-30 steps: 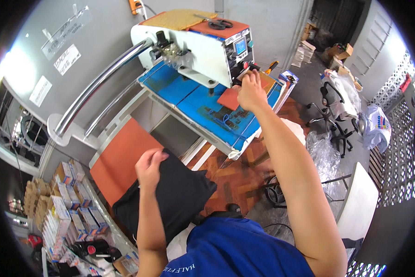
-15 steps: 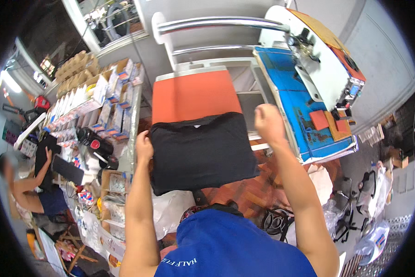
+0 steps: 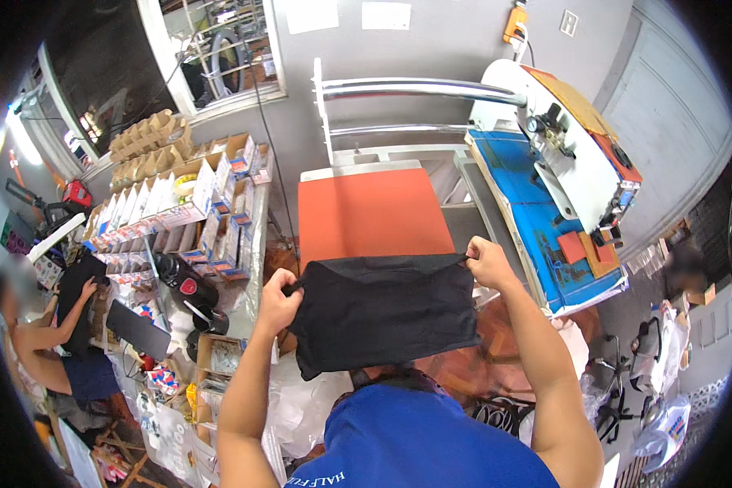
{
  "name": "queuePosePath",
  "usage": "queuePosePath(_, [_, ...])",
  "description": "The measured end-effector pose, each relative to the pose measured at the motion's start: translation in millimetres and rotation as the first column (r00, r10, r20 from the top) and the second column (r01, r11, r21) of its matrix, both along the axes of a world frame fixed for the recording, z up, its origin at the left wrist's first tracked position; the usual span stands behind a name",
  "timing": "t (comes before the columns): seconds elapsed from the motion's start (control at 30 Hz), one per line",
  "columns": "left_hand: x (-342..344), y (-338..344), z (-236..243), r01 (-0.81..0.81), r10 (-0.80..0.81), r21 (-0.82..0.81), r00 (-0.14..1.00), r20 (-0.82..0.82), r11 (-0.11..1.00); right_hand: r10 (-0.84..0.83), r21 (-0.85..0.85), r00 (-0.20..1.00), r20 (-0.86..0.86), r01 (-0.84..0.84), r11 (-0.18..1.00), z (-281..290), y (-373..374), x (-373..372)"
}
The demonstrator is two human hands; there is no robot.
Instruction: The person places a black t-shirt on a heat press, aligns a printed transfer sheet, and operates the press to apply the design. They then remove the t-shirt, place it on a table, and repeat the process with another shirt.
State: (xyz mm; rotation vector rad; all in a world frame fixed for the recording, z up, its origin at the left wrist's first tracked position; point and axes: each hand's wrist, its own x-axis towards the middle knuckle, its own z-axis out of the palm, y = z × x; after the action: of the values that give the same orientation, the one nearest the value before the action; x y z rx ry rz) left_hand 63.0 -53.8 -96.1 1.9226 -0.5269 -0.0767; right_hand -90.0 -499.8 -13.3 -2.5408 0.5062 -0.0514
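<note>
A black T-shirt [image 3: 386, 313] hangs stretched between my hands over the near end of a heat press's orange-red lower pad [image 3: 374, 211]. My left hand [image 3: 279, 302] is closed on the shirt's upper left corner. At the upper right corner, my right hand [image 3: 489, 263] pinches the cloth between thumb and fingers. The shirt's far edge runs nearly straight from hand to hand, and its lower part droops toward my body. The far part of the pad shows bare.
Right of the pad stands the press head [image 3: 573, 138] beside a blue-covered platen [image 3: 516, 195]. Metal rails [image 3: 415, 88] cross behind. On the left, a table carries boxes [image 3: 179, 195] and a black bottle-shaped machine [image 3: 188, 285]. A co-worker [image 3: 44, 350] handles dark cloth at far left.
My right hand has come down from beside the shirt and now grips its corner. My left hand has closed on the other corner. The far edge is pulled straight; the neckline no longer shows.
</note>
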Motion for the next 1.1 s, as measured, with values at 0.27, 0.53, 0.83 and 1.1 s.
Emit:
queuePosePath(0.27, [-54, 34, 125, -0.051, 0.046, 0.130, 0.998, 0.045, 0.990, 0.077, -0.006, 0.928, 0.365, -0.080, 0.997, 71, 2, -90])
queuePosePath(0.53, [-84, 58, 145, 0.077, -0.102, -0.448, 0.994, -0.031, 0.891, 0.033, 0.151, 0.871, 0.491, -0.122, 0.981, 114, 14, -137])
queuePosePath(0.83, [-90, 65, 137, -0.054, -0.087, -0.553, 0.970, -0.225, 0.831, -0.124, 0.294, 0.853, 0.507, -0.036, 0.955, 90, 14, -156])
queuePosePath(1.1, [-94, 61, 129, -0.304, 0.297, -0.022, 0.909, 0.294, 0.952, -0.160, -0.103, 0.811, 0.563, 0.261, 0.960, 79, 22, -143])
